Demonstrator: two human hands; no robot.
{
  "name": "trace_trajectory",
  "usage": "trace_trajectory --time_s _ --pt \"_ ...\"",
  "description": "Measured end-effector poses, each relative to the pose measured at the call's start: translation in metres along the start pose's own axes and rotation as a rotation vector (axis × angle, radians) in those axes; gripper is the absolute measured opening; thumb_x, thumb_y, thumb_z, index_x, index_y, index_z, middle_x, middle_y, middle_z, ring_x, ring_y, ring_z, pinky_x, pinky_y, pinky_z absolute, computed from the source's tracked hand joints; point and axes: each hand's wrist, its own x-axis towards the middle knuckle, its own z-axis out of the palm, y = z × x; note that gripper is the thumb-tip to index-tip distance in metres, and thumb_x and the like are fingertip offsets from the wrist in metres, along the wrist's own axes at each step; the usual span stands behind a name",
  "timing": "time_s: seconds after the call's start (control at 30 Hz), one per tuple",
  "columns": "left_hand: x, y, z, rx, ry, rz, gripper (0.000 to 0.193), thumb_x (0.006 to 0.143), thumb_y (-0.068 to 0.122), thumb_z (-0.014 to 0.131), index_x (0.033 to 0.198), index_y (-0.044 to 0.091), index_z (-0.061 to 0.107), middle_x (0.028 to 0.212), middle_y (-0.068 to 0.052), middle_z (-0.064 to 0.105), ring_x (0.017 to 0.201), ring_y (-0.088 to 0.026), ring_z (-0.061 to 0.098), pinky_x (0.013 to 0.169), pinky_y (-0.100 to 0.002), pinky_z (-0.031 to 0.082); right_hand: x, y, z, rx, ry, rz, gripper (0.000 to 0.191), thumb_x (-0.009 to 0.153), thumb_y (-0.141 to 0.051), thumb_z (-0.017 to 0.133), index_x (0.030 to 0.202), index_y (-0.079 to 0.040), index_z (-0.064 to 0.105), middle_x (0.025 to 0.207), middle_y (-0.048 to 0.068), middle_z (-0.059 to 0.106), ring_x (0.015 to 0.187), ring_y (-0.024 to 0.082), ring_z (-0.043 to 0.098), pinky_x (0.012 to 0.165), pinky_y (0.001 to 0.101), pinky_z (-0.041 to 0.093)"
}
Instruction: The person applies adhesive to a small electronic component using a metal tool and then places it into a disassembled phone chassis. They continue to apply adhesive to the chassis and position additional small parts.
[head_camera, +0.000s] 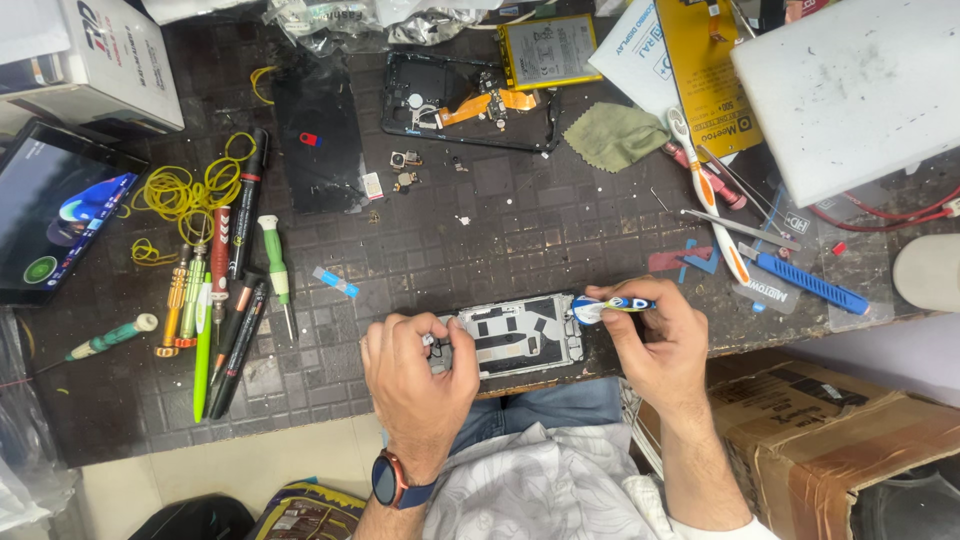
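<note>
At the near edge of a dark, square-patterned tabletop (520, 245), an opened silver phone frame with black tape patches (512, 335) lies flat between two hands. The left hand (418, 385), with a dark smartwatch (388, 480) on its wrist, rests on the frame's left end, thumb and fingers pinched on the edge there. The right hand (655, 350) is closed around a small blue and white tube (608, 305), whose tip touches the frame's right end.

To the left lies a row of tools: a green and white screwdriver (275, 265), orange and green drivers (185, 295), black pens (240, 340), and a tangle of yellow rubber bands (180, 190). Farther left sits a tablet with a lit screen (55, 205).

Across the back of the tabletop lie a black phone back cover (318, 135), a black phone midframe with an orange flex cable (465, 100), a flat battery (548, 48) and a green cloth (615, 135). To the right lie a white and orange toothbrush (712, 205), metal tweezers (740, 225), a blue pry tool (810, 282) and a white board (860, 85). A brown cardboard box (840, 440) stands below the tabletop at the right.
</note>
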Motion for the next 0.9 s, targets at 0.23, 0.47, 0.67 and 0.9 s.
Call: trace_trajectory --time_s 0.23,0.47,0.67,0.9 --pt "-0.0002 -0.0001 0.001 0.0 0.006 0.009 0.018 0.084 0.006 0.076 0.088 0.007 0.058 0.082 -0.003 0.055 0.074 -0.021 0.049 0.072 -0.039 0.039 -0.0007 -0.0011 0.0005 -0.024 0.022 0.041 0.012 0.1 -0.001 0.064 0.108 0.003 0.057 0.109 0.017 0.074 0.109 0.023 0.074 0.089 0.0308 0.061" --pt "-0.0001 0.0008 0.0005 -0.007 0.006 -0.007 0.018 0.085 0.006 0.075 0.088 0.007 0.058 0.082 -0.003 0.055 0.074 -0.021 0.05 0.072 -0.039 0.04 0.0004 -0.0017 0.0008 -0.022 0.01 -0.008 0.01 0.101 -0.001 0.064 0.108 0.003 0.057 0.108 0.018 0.073 0.111 0.023 0.074 0.091 0.0305 0.061" --pt "0.0004 0.0014 0.0009 -0.005 0.011 -0.011 0.018 0.085 0.006 0.075 0.087 0.007 0.057 0.082 -0.003 0.055 0.074 -0.022 0.05 0.072 -0.039 0.04 0.0009 -0.003 0.0014 -0.045 0.02 0.008 0.01 0.101 -0.002 0.065 0.107 0.003 0.058 0.107 0.017 0.075 0.107 0.022 0.075 0.087 0.0296 0.062" --pt "0.0003 0.0016 0.0013 0.004 0.014 -0.006 0.019 0.084 0.006 0.076 0.086 0.007 0.057 0.082 -0.003 0.055 0.074 -0.022 0.05 0.072 -0.04 0.039 0.0008 -0.0038 0.0019 -0.027 0.031 0.022 0.012 0.101 -0.003 0.065 0.108 0.003 0.057 0.108 0.018 0.075 0.106 0.021 0.074 0.087 0.03 0.061"
